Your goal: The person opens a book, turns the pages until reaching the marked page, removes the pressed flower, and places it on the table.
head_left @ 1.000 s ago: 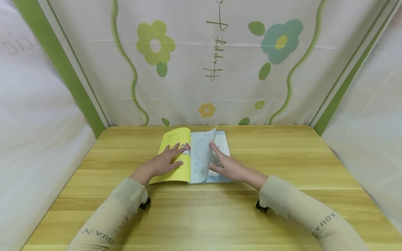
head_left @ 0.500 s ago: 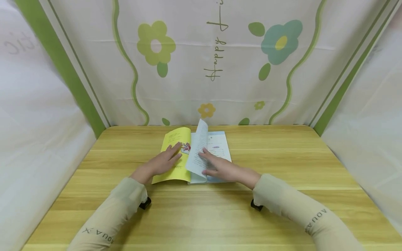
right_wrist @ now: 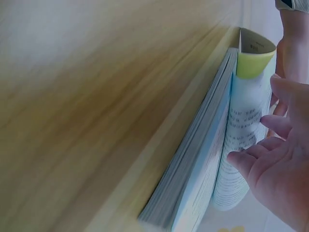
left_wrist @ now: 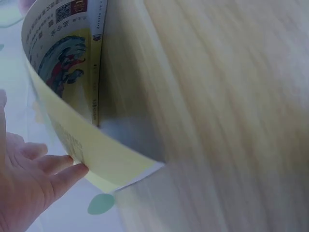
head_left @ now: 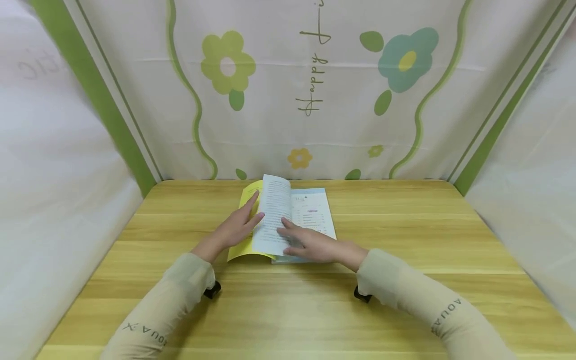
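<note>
An opened paperback book lies toward the back of the table, its thick block of pages on the right. Its yellow cover curves up on the left, printed outer side showing in the left wrist view. A turned white page lies over part of the yellow. My left hand, fingers extended, rests at the yellow cover and the page's left edge. My right hand, fingers loosely spread, touches the turned page near the spine, as the right wrist view also shows.
The wooden table extends around the book on all sides. Behind it hangs a white curtain with printed flowers, and pale fabric walls stand at both sides.
The white page has swung from the right side over to the left, partly covering the yellow. My right hand has moved left with it, and my left hand has shifted slightly.
</note>
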